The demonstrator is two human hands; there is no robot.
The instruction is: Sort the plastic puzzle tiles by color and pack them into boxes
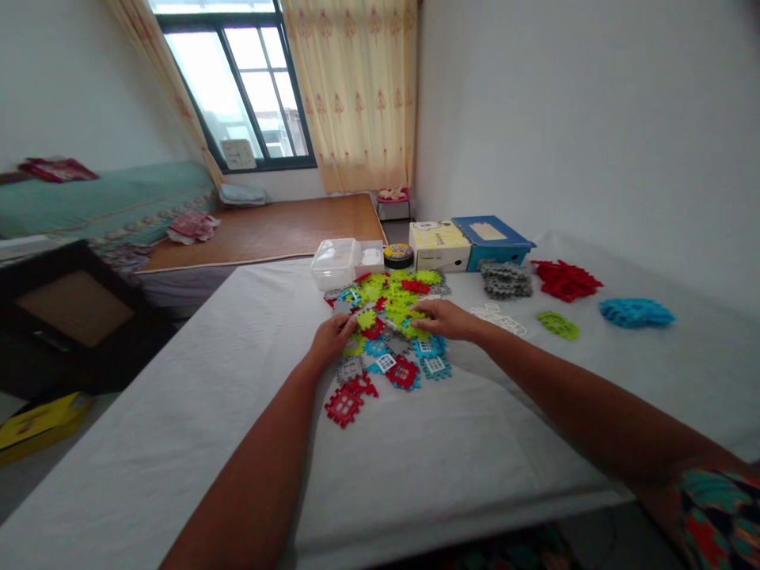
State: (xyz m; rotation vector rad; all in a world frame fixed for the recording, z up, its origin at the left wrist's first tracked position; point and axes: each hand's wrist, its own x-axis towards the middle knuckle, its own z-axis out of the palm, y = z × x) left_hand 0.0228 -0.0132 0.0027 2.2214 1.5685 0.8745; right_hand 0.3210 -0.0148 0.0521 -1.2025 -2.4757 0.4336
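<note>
A mixed pile of flat plastic interlocking tiles [389, 294] in yellow-green, red, blue and grey lies on the white-covered table. At the pile's left side, my left hand [332, 339] is closed with its fingertips on a yellow-green interlocking tile [366, 319]. On the opposite side, my right hand [445, 318] has thumb and fingers bent around the edge of another yellow-green tile [408, 307]. Closer to me lie red window tiles [343, 406], a red tile on blue [404, 372], a blue window tile [436, 366] and a small white window piece [385, 362].
Sorted stacks sit to the right: grey tiles [506, 280], red tiles [567, 279], blue tiles [636, 312], green tiles [558, 324] and white frames [502, 318]. Behind the pile stand a clear plastic box [334, 265], a round tin [398, 255], a yellow-white box [439, 245] and a blue box [494, 240].
</note>
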